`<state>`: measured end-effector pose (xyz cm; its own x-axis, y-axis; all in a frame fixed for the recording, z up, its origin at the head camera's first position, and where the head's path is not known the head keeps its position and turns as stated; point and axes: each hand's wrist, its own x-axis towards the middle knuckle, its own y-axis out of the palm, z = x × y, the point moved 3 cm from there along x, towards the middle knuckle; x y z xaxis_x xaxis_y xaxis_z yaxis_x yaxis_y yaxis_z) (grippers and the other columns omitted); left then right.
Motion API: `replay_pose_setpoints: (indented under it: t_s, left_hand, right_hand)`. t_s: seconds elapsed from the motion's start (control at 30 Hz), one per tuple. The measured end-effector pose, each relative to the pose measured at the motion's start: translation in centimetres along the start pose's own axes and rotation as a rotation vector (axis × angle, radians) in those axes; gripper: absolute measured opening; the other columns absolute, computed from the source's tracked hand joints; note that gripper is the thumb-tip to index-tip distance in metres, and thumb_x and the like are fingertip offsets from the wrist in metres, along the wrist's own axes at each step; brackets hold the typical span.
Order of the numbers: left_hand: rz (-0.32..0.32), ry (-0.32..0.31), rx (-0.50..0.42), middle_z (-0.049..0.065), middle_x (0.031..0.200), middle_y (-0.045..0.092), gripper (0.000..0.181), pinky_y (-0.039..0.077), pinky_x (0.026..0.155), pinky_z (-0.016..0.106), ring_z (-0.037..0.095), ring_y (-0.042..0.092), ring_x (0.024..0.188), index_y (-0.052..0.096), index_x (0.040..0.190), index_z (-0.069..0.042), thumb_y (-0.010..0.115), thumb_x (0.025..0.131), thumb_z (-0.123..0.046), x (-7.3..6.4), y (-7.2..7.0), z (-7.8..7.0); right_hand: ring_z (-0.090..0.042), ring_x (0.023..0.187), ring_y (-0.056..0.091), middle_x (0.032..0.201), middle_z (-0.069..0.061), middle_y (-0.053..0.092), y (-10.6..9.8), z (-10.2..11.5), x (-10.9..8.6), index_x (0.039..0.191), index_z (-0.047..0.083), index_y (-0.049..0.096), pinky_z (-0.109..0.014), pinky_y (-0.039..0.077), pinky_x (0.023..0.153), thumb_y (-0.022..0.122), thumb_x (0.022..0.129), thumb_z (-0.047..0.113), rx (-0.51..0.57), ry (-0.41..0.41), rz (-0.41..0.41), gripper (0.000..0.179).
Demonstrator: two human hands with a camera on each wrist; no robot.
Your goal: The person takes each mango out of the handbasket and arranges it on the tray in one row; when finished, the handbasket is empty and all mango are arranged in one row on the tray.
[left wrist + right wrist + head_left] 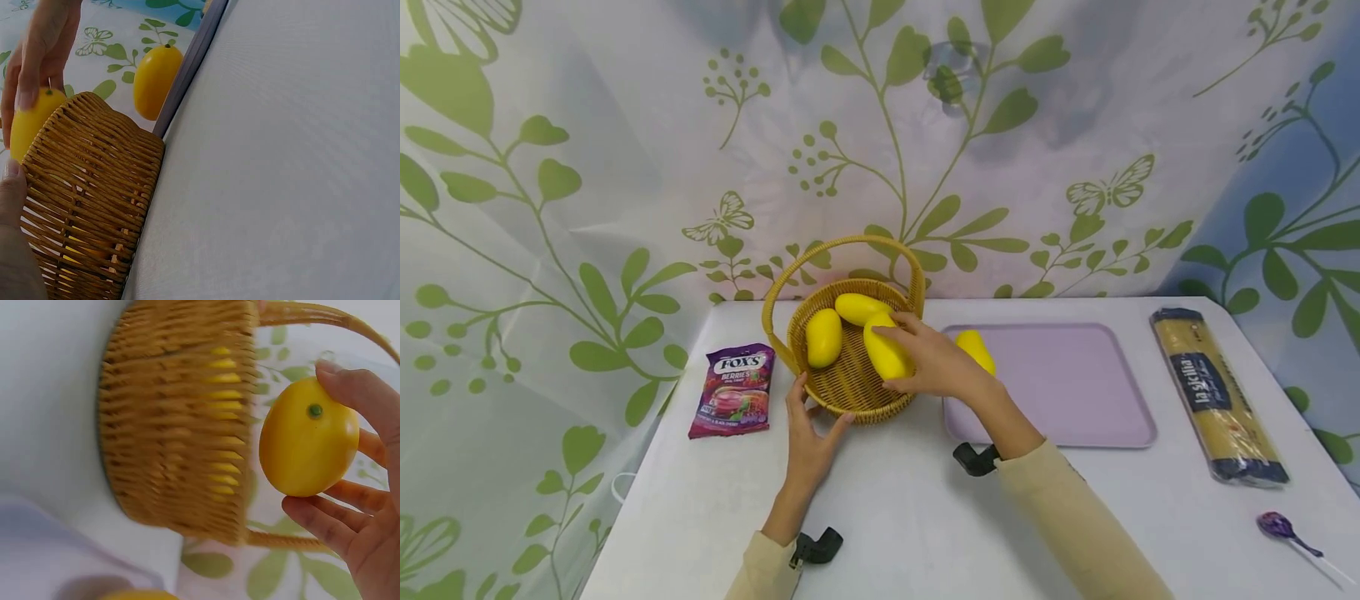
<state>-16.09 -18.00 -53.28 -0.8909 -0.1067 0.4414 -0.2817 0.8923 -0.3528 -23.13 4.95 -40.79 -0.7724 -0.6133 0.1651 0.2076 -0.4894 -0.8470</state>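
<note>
A yellow mango (pixel 309 440) with a green stem spot is in my right hand (pixel 936 358), gripped between thumb and fingers over the basket's right side. The wicker basket (pixel 850 392) has a tall arched handle. Two more mangoes (pixel 824 337) lie inside it, toward the left and back. My left hand (pixel 808 442) holds the basket's front left rim, its thumb (pixel 11 194) right at the edge in the left wrist view; its other fingers are hidden there. Another mango (pixel 976 350) lies on the left part of the lilac tray (pixel 1067 392), partly covered by my right hand.
Left of the basket lies a purple Fox's candy bag (pixel 733 392). A spaghetti pack (pixel 1217 396) lies right of the tray, with a wrapped lollipop (pixel 1277 527) nearer the front right. A leaf-patterned curtain (pixel 880 150) rises behind the white table (pixel 895 517).
</note>
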Motion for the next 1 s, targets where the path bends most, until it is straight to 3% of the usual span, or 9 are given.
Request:
replay_pose_setpoints:
  t_s: [0.23,0.5,0.6,0.83,1.0]
  left_hand:
    - [-0.005,0.013,-0.011,0.020,0.155,0.026,0.092,0.047,0.095,0.054,0.039,0.037,0.135,0.022,0.152,-0.002,0.080,0.082,-0.013,0.1,0.0,0.0]
    - [-0.004,0.004,-0.017,0.019,0.156,0.026,0.092,0.047,0.096,0.055,0.038,0.037,0.136,0.022,0.152,-0.003,0.080,0.081,-0.013,0.1,0.1,0.0]
    - [-0.017,0.008,-0.023,0.022,0.155,0.027,0.092,0.046,0.095,0.058,0.041,0.037,0.134,0.022,0.152,-0.003,0.080,0.080,-0.007,0.1,0.1,-0.6]
    - [-0.017,0.051,-0.016,0.028,0.151,0.029,0.088,0.046,0.091,0.064,0.048,0.038,0.129,0.024,0.149,0.005,0.078,0.079,0.000,0.2,-0.5,-3.8]
    - [-0.009,0.039,-0.005,0.026,0.151,0.029,0.088,0.046,0.091,0.062,0.045,0.039,0.129,0.024,0.149,0.006,0.077,0.080,0.000,0.1,-0.6,-4.3]
  right_hand:
    - [-0.035,0.124,0.055,0.157,-0.009,0.030,-3.8,-0.1,-3.1,0.147,0.024,0.045,-0.050,0.052,0.096,0.083,0.078,0.033,0.008,0.011,-0.102,0.079]
    - [-0.037,0.120,0.056,0.154,-0.014,0.032,-6.3,-3.3,-7.0,0.143,0.015,0.049,-0.053,0.053,0.091,0.085,0.076,0.025,0.003,0.029,-0.227,0.077]
    - [-0.039,0.115,0.058,0.153,-0.016,0.033,-6.5,-4.9,-8.4,0.143,0.014,0.049,-0.054,0.053,0.090,0.086,0.075,0.023,0.002,0.057,-0.243,0.077]
    - [-0.046,0.112,0.056,0.151,-0.021,0.033,-5.8,-8.6,-10.8,0.143,0.012,0.048,-0.061,0.050,0.089,0.085,0.075,0.022,-0.019,0.158,-0.231,0.078]
    - [-0.049,0.113,0.055,0.149,-0.024,0.035,-5.1,-10.4,-12.1,0.141,0.010,0.049,-0.064,0.048,0.090,0.084,0.076,0.022,-0.030,0.207,-0.219,0.075]
